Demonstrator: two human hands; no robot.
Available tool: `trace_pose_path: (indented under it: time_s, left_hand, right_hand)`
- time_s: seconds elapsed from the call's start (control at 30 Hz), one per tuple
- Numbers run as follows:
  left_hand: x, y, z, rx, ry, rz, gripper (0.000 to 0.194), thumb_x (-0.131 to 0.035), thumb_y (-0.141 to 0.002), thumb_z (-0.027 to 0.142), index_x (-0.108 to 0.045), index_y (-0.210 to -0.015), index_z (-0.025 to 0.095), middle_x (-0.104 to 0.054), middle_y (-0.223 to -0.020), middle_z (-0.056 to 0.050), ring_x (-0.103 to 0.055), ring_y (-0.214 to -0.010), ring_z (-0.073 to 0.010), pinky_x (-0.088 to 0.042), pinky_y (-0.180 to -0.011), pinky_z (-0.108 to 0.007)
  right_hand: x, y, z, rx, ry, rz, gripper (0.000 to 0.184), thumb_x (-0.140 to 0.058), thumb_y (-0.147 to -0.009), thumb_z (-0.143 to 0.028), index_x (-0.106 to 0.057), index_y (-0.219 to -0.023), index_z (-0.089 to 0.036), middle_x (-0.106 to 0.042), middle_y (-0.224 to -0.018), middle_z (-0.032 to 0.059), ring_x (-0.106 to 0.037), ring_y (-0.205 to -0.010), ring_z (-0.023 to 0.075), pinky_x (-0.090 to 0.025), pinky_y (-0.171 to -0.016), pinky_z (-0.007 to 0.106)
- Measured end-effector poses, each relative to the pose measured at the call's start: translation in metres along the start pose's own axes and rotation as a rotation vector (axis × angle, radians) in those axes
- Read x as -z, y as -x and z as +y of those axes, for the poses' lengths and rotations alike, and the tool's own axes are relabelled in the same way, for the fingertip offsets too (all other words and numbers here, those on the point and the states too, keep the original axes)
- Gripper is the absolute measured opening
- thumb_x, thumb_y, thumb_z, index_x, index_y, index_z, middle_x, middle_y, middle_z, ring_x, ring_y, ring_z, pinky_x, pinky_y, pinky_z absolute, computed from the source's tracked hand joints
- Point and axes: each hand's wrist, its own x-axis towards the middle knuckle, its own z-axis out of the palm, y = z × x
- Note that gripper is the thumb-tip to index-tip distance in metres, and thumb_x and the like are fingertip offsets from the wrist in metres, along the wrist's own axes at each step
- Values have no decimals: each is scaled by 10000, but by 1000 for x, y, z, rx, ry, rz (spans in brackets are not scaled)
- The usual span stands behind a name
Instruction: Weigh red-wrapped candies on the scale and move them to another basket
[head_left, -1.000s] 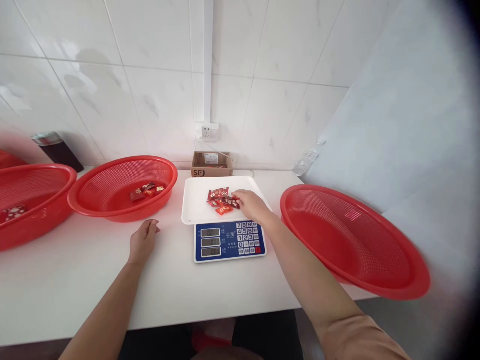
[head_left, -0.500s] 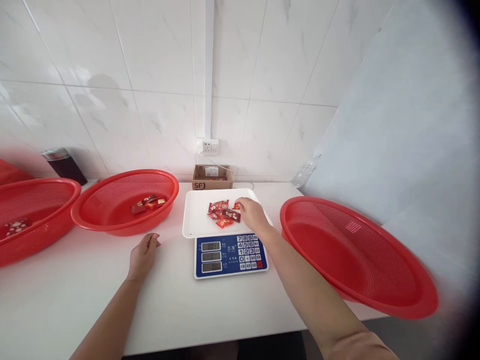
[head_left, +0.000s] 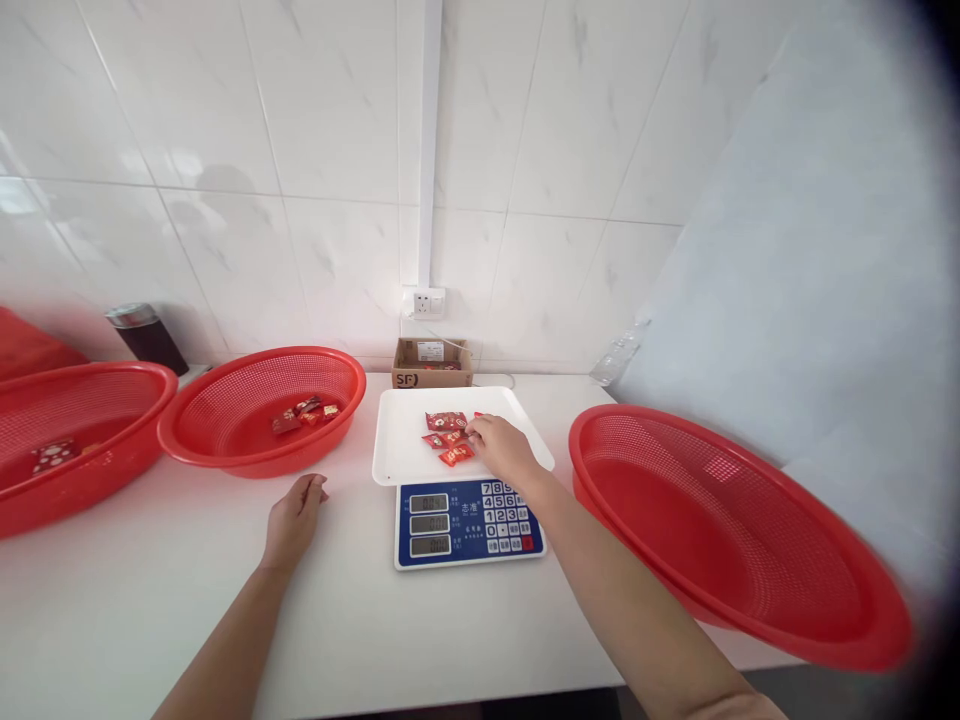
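Note:
My right hand (head_left: 501, 447) is over the right part of the white weighing tray (head_left: 397, 455), its fingers pinched on a small wrapped candy that they mostly cover. Several red and dark-red wrapped candies (head_left: 447, 421) lie to the left of the fingertips. A bit of another red wrapper shows behind the hand. Below the tray is the scale's blue panel (head_left: 469, 525) with displays and keys. My left hand (head_left: 294, 522) rests on the table left of the scale, its fingers curled closed with nothing visible in them.
A red basket (head_left: 217, 455) with several candies stands at left, beside another red basket (head_left: 90, 495). At right is a large red basket (head_left: 660, 570). Against the wall are a cardboard box (head_left: 432, 378), a dark flask (head_left: 154, 340) and a clear plastic bottle (head_left: 619, 352).
My right fingertips have shifted from the red candy at the right to the dark-red one, which they now mostly cover. The camera view has moved slightly. My left hand stays by the scale.

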Motion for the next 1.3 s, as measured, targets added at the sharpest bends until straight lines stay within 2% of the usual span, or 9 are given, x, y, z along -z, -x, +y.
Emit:
trace_pose_path:
  time_s: [0.07,0.27,0.43,0.6,0.8,0.9,1.0,1.2,1.3]
  left_hand:
    - [0,0,-1,0,3,-2,336,-363,-777,493,-565,-857,237,-640,-724,-7,-615,-739,-178,-448,-715,-279]
    - [-1,-1,-2,6,15,-13,345,-361,-782,505,-562,-867,238,-640,-724,-8,-621,-743,-183,-453,-720,-285]
    - [-3,-2,-5,3,27,-2,349,-364,-779,509,-565,-866,237,-635,-717,-7,-613,-727,-178,-460,-717,-285]
    - [-3,-4,-6,-6,41,17,355,-386,-765,518,-578,-840,229,-632,-689,-14,-610,-682,-182,-474,-677,-289]
    - [-1,-5,-1,25,20,9,354,-383,-769,509,-581,-853,228,-638,-708,-11,-608,-691,-175,-467,-694,-283]
    - [-2,-6,0,49,10,2,350,-387,-770,503,-583,-864,230,-641,-716,-7,-610,-692,-174,-463,-706,-286]
    - [-3,-7,-2,71,6,3,351,-388,-771,503,-583,-874,229,-638,-726,-5,-608,-694,-170,-463,-716,-286]
    - [-3,-6,2,90,5,3,351,-388,-770,495,-587,-881,229,-639,-734,-3,-606,-699,-162,-466,-725,-281]
    - [-2,-5,7,97,-4,10,343,-397,-762,487,-592,-861,223,-640,-715,-8,-603,-677,-168,-471,-712,-289]
  right_hand:
    - [0,1,-1,-14,-15,2,226,-451,-831,-123,-643,-911,-212,-632,-972,30,-538,-930,161,-402,-742,259]
    - [-5,-6,-6,168,1,-11,234,-473,-831,-119,-664,-915,-223,-604,-953,43,-486,-968,180,-387,-795,270]
    - [-8,-19,2,154,51,-101,249,-512,-790,-98,-673,-916,-241,-557,-940,52,-497,-946,191,-387,-742,263]
    - [-5,-22,3,124,-33,-116,126,-552,-777,-146,-646,-833,-208,-554,-908,42,-528,-870,173,-396,-691,255]
    - [16,-14,8,30,-258,66,121,-548,-794,-227,-594,-904,-202,-614,-970,27,-564,-856,145,-424,-742,259]
    - [22,-4,17,-80,-256,111,143,-547,-795,-301,-587,-903,-216,-651,-912,7,-585,-830,151,-437,-726,269]
    - [18,9,22,-141,-228,122,196,-567,-775,-303,-603,-947,-217,-659,-945,21,-595,-867,164,-444,-759,285]
    - [5,14,21,-67,-144,38,246,-543,-808,-351,-650,-985,-217,-645,-1028,53,-560,-974,194,-429,-823,307]
    - [10,-1,27,-68,-93,117,274,-475,-853,-324,-639,-1036,-202,-621,-1106,57,-526,-1046,196,-401,-878,311]
